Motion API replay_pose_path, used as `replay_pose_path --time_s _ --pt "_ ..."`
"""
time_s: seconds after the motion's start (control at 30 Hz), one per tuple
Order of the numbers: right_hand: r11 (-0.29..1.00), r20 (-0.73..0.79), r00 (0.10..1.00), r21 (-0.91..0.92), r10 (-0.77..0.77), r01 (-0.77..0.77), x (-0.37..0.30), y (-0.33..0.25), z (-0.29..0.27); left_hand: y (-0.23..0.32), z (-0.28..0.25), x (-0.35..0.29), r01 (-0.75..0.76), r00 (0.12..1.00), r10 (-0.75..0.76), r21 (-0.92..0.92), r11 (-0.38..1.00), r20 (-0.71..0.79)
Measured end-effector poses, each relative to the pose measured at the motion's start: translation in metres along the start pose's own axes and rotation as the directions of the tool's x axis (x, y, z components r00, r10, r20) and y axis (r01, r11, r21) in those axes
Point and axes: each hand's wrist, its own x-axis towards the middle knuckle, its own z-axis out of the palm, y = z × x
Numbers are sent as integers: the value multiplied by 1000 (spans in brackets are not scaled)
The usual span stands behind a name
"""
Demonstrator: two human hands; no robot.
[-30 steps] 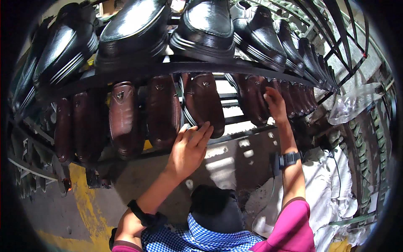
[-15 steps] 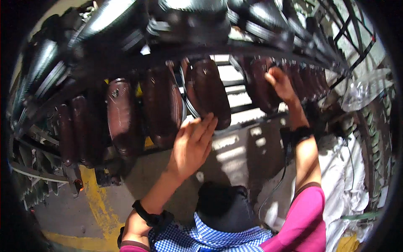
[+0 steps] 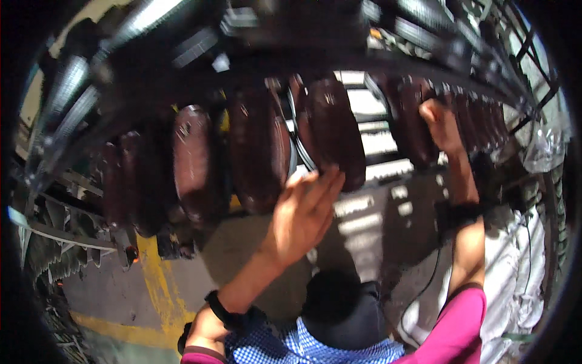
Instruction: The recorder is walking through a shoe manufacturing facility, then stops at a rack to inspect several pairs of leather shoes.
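A row of dark brown shoes, toes toward me, rests on a slatted rack. My left hand (image 3: 302, 213) lies with its fingers stretched out at the toe of one brown shoe (image 3: 334, 130), touching its near end. Farther right, my right hand (image 3: 445, 128) is closed, its fingers curled beside another brown shoe (image 3: 413, 127). What those fingers hold, if anything, is too small and blurred to make out. To the left of my left hand sit a brown shoe with a pale inner side (image 3: 257, 148) and a redder, sunlit shoe (image 3: 191, 161).
Shiny black shoes (image 3: 267, 30) fill an upper shelf, above a dark rack bar (image 3: 291, 68). White slats (image 3: 379, 142) show between the shoes. White sacks (image 3: 506, 279) lie at right, a clear plastic bag (image 3: 548, 145) hangs above them, and yellow lines (image 3: 159, 285) mark the floor.
The whole view has swung, so the shoes and both hands appear farther right. Each hand stays at the same shoe, with little visible change in its grip.
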Motion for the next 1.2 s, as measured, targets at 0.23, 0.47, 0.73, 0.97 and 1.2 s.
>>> replay_pose_path --time_s 0.23,0.47,0.73,0.97,1.2 --pt "818 -24 946 510 324 -268 -14 -31 -3 5 -8 0 -16 999 16 -14 1000 -30" --pt "685 50 939 671 340 -284 -13 -29 -1 5 -10 4 -22 1000 22 -47 999 -2" --pt "918 -172 960 370 222 -146 -20 -26 25 5 -11 2 -9 1000 9 0 1000 9" --pt "945 -494 815 269 303 -188 -39 18 -18 14 -16 10 53 995 -52 -8 999 91" --pt "967 -109 993 -253 -38 9 -23 47 -70 18 -21 28 75 997 -75 -19 997 8"
